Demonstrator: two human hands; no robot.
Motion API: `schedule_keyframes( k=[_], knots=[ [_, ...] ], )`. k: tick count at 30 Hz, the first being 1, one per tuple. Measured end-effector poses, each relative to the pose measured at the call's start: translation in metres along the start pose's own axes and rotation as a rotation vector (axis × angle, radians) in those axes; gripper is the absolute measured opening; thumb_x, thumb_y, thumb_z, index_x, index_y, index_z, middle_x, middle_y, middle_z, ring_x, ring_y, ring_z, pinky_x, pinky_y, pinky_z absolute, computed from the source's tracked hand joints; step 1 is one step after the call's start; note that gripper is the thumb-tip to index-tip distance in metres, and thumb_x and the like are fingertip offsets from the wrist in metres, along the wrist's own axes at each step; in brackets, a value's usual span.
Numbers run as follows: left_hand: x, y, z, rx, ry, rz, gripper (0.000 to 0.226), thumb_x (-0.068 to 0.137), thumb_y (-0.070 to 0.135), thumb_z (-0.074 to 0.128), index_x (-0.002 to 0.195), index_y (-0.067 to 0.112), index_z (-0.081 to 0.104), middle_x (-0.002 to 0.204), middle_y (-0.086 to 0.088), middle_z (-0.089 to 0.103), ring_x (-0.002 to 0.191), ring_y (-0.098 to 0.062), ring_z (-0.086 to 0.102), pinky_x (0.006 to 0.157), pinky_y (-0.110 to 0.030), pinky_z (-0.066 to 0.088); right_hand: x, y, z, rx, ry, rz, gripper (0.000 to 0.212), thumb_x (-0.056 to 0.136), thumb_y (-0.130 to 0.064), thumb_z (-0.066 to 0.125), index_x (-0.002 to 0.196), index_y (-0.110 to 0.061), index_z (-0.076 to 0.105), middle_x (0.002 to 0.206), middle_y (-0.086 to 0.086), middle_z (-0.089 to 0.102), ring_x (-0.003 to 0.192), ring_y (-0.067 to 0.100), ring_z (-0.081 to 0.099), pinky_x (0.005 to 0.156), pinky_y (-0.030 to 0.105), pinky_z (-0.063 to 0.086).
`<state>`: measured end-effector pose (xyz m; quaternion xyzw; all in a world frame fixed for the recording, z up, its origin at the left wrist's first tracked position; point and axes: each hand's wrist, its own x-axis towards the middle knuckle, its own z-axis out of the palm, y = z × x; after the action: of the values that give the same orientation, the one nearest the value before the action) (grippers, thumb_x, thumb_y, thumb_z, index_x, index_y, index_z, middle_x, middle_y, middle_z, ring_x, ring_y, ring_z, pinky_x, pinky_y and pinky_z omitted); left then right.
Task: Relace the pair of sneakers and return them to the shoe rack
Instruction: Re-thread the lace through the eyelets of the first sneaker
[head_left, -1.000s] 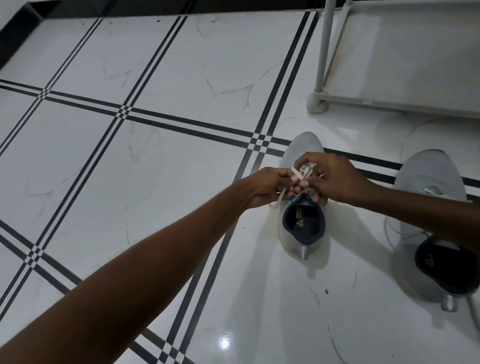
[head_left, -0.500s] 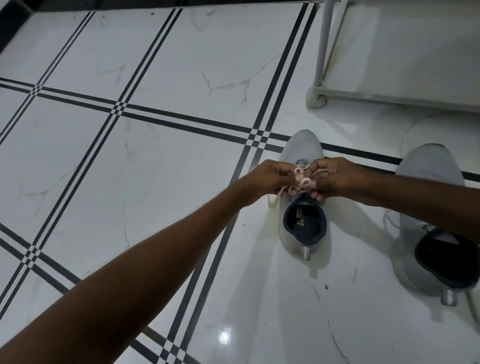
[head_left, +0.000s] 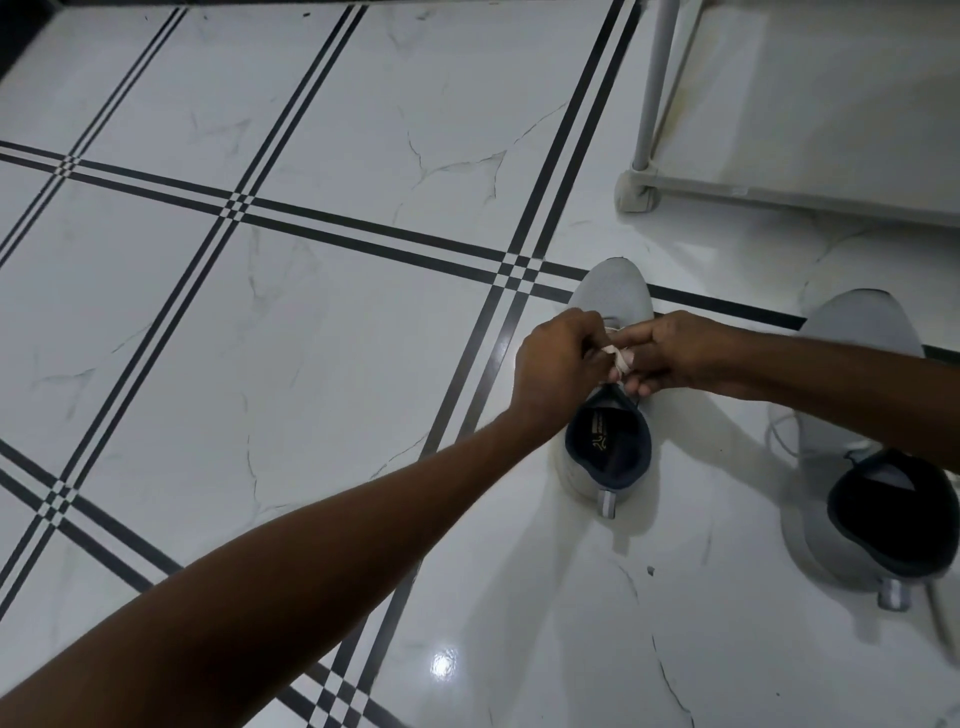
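The white lace (head_left: 618, 358) sits pinched between both hands over the middle of the grey sneaker (head_left: 610, 296), which stands on the tiled floor (head_left: 311, 322), toe toward the shoe rack (head_left: 654, 104). The left hand (head_left: 556, 364) and right hand (head_left: 675, 358) meet there, fingers closed on the lace. The second sneaker (head_left: 857, 332) stands right of the first, lace loose.

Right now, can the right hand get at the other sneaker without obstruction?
Probably yes: the right hand is busy gripping the lace on the near sneaker, but the second sneaker sits beside it on open floor, with nothing between.
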<state>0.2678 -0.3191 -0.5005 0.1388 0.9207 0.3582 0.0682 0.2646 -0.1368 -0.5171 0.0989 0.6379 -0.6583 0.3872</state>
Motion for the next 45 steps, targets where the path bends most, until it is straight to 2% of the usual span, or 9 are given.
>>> schedule_keyframes(
  k=[4,10,17,23,30,33,36,41,45],
  knots=[
    [0.003,-0.006,-0.008,-0.221,-0.059,-0.146,0.012,0.077,0.016,0.08,0.072,0.013,0.07,0.079,-0.001,0.069,0.074,-0.014,0.064,0.069,-0.026,0.05,-0.003,0.007,-0.003,0.031,0.15,-0.027,0.009,0.086,-0.002,0.069,0.091,0.0,0.076,0.077,0.014,0.075,0.056,0.014,0.066,0.055,0.019,0.057],
    [-0.01,-0.045,-0.041,-0.256,-0.299,-0.291,0.017,0.087,0.014,0.069,0.071,0.017,0.073,0.069,0.002,0.069,0.066,-0.006,0.06,0.069,-0.022,0.049,-0.011,0.025,-0.024,-0.196,0.4,-0.074,0.006,0.08,-0.001,0.077,0.077,0.003,0.073,0.061,0.013,0.073,0.046,0.013,0.065,0.047,0.021,0.056],
    [-0.033,-0.058,-0.042,-0.466,-0.412,-0.455,0.021,0.094,0.014,0.063,0.073,0.015,0.068,0.078,-0.009,0.07,0.076,-0.018,0.071,0.072,-0.028,0.057,-0.015,0.024,-0.025,-0.721,0.423,-0.202,0.016,0.081,-0.014,0.077,0.067,-0.018,0.069,0.055,-0.003,0.072,0.044,0.005,0.065,0.049,0.023,0.053],
    [-0.011,-0.039,-0.037,-0.112,-0.482,-0.215,0.012,0.086,0.023,0.073,0.093,0.013,0.073,0.084,-0.001,0.076,0.074,-0.007,0.068,0.068,-0.02,0.053,-0.016,0.015,-0.018,-1.025,0.496,-0.416,0.015,0.074,-0.027,0.08,0.071,-0.032,0.066,0.074,-0.008,0.069,0.061,0.005,0.057,0.061,0.027,0.039],
    [-0.006,-0.03,-0.036,0.035,-0.422,-0.121,0.01,0.086,0.017,0.072,0.084,0.008,0.076,0.066,-0.001,0.072,0.056,-0.009,0.067,0.061,-0.014,0.051,-0.014,0.022,-0.018,-1.086,0.489,-0.473,0.01,0.083,-0.019,0.07,0.088,-0.026,0.076,0.079,0.001,0.075,0.067,0.018,0.063,0.069,0.033,0.051],
    [-0.002,-0.026,-0.039,0.119,-0.449,-0.052,0.012,0.09,0.014,0.067,0.082,0.014,0.076,0.058,0.01,0.063,0.051,-0.008,0.062,0.052,-0.008,0.045,-0.012,0.022,-0.018,-1.192,0.468,-0.49,0.01,0.086,-0.018,0.063,0.087,-0.023,0.072,0.081,0.001,0.069,0.071,0.021,0.057,0.065,0.036,0.047],
    [-0.003,-0.024,-0.039,0.269,-0.473,0.069,0.017,0.093,0.018,0.061,0.085,0.015,0.076,0.062,0.006,0.064,0.057,-0.011,0.058,0.057,-0.021,0.043,-0.01,0.022,-0.021,-1.256,0.406,-0.459,0.012,0.087,-0.018,0.061,0.076,-0.022,0.063,0.073,-0.001,0.068,0.07,0.025,0.059,0.059,0.035,0.045],
    [-0.014,-0.033,-0.033,0.421,-0.433,0.175,0.024,0.094,0.009,0.056,0.082,0.021,0.073,0.064,0.01,0.057,0.058,-0.013,0.049,0.055,-0.023,0.031,-0.012,0.027,-0.028,-1.62,0.327,-0.492,0.031,0.064,-0.001,0.055,0.077,-0.03,0.052,0.064,-0.007,0.057,0.062,0.022,0.059,0.048,0.025,0.023],
    [-0.016,-0.04,-0.037,0.409,-0.438,0.173,0.03,0.084,-0.004,0.054,0.069,0.019,0.066,0.058,0.01,0.052,0.054,-0.01,0.044,0.051,-0.021,0.029,-0.014,0.036,-0.033,-1.728,0.327,-0.577,0.037,0.061,0.003,0.058,0.082,-0.027,0.062,0.067,-0.004,0.065,0.062,0.025,0.062,0.05,0.025,0.02]
  ],
)
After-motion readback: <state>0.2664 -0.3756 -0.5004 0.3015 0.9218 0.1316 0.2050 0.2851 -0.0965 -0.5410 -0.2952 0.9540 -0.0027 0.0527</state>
